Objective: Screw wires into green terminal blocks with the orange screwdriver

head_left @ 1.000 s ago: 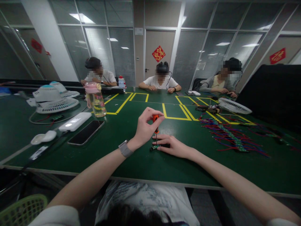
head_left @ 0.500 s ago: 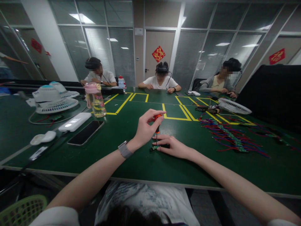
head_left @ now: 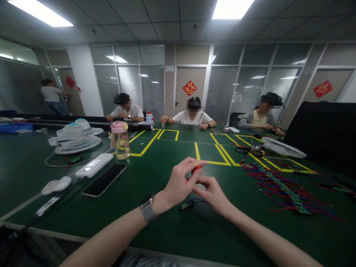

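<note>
My left hand [head_left: 180,181], with a watch [head_left: 148,210] on its wrist, is closed around a screwdriver [head_left: 198,168]. Only the orange end of the handle shows between thumb and fingers. Right against it is my right hand [head_left: 213,194], its thumb and fingertips drawn together below the handle. What that pinch holds is hidden behind the left hand. A small green circuit board [head_left: 185,205] with a black part and dark wires lies on the green table just under both hands, touched by neither as far as I can see.
To the left are a phone [head_left: 105,180], a white power bank [head_left: 94,165], a pink-lidded bottle [head_left: 120,142] and white fan parts [head_left: 78,144]. On the right lies a strip of circuit boards [head_left: 289,193] with red and blue wires. Several people sit opposite.
Both hands have lifted off the circuit board with the screwdriver. My right hand has gone from flat beside the board to a pinch by the screwdriver. The view has tilted up.
</note>
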Action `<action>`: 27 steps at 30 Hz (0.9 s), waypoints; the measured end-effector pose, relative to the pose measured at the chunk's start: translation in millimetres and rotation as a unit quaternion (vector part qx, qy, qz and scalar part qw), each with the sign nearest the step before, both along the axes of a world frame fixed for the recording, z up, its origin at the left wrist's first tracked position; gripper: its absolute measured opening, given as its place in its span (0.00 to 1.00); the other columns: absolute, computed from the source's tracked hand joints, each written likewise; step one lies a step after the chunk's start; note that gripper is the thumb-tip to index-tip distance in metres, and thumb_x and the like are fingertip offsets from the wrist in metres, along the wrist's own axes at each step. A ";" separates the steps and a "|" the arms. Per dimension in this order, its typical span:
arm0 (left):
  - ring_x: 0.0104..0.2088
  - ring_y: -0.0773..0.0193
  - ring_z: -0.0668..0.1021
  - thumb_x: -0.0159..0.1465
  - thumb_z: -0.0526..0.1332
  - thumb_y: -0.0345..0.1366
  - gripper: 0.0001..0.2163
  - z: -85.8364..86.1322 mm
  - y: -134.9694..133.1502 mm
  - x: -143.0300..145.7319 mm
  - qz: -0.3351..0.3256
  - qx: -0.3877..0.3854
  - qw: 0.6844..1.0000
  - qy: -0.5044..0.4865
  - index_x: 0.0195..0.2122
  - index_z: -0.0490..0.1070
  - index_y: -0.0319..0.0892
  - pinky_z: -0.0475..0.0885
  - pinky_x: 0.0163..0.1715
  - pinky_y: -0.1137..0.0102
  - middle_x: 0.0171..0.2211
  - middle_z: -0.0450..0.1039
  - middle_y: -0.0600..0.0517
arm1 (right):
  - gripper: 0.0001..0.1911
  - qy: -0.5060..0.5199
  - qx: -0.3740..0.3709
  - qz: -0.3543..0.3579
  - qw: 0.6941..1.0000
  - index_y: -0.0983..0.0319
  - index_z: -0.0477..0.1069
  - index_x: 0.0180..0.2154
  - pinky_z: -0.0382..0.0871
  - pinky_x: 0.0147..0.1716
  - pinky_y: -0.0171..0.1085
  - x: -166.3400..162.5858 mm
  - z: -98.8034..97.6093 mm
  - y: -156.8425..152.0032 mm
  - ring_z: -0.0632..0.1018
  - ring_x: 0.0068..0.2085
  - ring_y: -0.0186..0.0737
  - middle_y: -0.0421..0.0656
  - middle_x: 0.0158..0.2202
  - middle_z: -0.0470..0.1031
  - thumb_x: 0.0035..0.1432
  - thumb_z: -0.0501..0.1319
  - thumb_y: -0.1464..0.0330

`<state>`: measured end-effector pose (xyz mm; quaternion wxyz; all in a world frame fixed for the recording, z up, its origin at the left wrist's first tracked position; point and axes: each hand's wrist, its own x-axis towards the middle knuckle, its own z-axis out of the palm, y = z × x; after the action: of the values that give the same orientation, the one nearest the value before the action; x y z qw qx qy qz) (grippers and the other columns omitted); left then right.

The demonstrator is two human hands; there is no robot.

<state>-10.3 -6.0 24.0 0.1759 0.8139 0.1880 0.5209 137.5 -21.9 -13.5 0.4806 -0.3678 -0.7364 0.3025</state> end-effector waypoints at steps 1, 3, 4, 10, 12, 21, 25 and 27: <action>0.42 0.65 0.77 0.69 0.55 0.32 0.11 1.9 -1.1 -0.2 0.001 -0.005 1.000 0.012 0.49 0.74 0.44 0.72 0.42 0.70 0.41 0.75 0.50 | 0.16 -0.002 -0.002 -0.007 1.000 0.65 0.80 0.31 0.70 0.35 0.38 -0.9 0.4 0.0 0.78 0.34 0.45 0.45 0.30 0.81 0.58 0.63 0.59; 0.45 0.63 0.77 0.69 0.55 0.33 0.13 6.9 -3.6 -2.8 0.007 -0.006 0.999 0.044 0.53 0.72 0.45 0.72 0.46 0.68 0.44 0.75 0.49 | 0.19 -0.010 -0.008 -0.018 1.000 0.66 0.80 0.29 0.69 0.32 0.37 -1.0 0.8 -0.5 0.77 0.31 0.43 0.44 0.27 0.80 0.58 0.62 0.57; 0.48 0.62 0.76 0.69 0.56 0.34 0.15 9.5 -4.8 -6.1 0.017 0.003 0.998 0.062 0.56 0.69 0.46 0.72 0.49 0.66 0.48 0.74 0.49 | 0.20 -0.012 -0.013 -0.022 1.000 0.66 0.80 0.28 0.69 0.32 0.37 -0.4 1.0 -1.2 0.77 0.31 0.43 0.44 0.27 0.80 0.57 0.62 0.56; 0.56 0.53 0.70 0.69 0.53 0.40 0.18 1.3 4.4 -83.6 0.262 0.097 0.941 0.189 0.59 0.65 0.48 0.65 0.58 0.53 0.55 0.69 0.47 | 0.16 -0.041 -0.011 -0.056 0.998 0.65 0.81 0.29 0.70 0.34 0.36 3.5 3.7 -11.6 0.78 0.33 0.44 0.44 0.28 0.80 0.57 0.62 0.59; 0.55 0.49 0.71 0.68 0.52 0.44 0.19 -13.6 13.1 -130.8 0.376 0.079 0.901 0.199 0.58 0.67 0.45 0.65 0.57 0.50 0.55 0.68 0.44 | 0.15 -0.057 -0.004 -0.057 0.997 0.64 0.81 0.31 0.70 0.34 0.36 2.9 4.8 -14.6 0.79 0.34 0.44 0.44 0.29 0.81 0.58 0.62 0.60; 0.63 0.39 0.63 0.66 0.44 0.49 0.29 -56.8 31.9 -262.2 0.570 -0.015 0.789 0.229 0.63 0.59 0.38 0.59 0.61 0.48 0.63 0.59 0.37 | 0.14 -0.056 0.021 -0.050 0.997 0.62 0.80 0.31 0.71 0.37 0.39 -1.6 5.2 -13.2 0.79 0.34 0.45 0.43 0.30 0.81 0.58 0.62 0.60; 0.63 0.41 0.64 0.66 0.44 0.50 0.30 -62.7 38.8 -260.9 0.536 -0.071 0.803 0.250 0.63 0.59 0.35 0.58 0.61 0.48 0.61 0.63 0.37 | 0.14 -0.052 0.018 -0.049 0.997 0.62 0.80 0.30 0.71 0.36 0.37 -1.1 3.8 -13.4 0.79 0.33 0.44 0.43 0.29 0.80 0.58 0.62 0.61; 0.60 0.42 0.68 0.65 0.46 0.51 0.30 -64.9 40.7 -259.4 0.509 -0.112 0.813 0.258 0.62 0.62 0.37 0.59 0.60 0.48 0.56 0.70 0.39 | 0.13 -0.046 0.016 -0.050 0.998 0.62 0.80 0.29 0.71 0.35 0.37 -1.0 3.1 -14.1 0.79 0.33 0.43 0.42 0.28 0.80 0.58 0.62 0.61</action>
<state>-269.8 34.7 -40.9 -0.0797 0.6812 0.6709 0.2820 136.4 -36.0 -10.4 0.4667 -0.4103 -0.7429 0.2490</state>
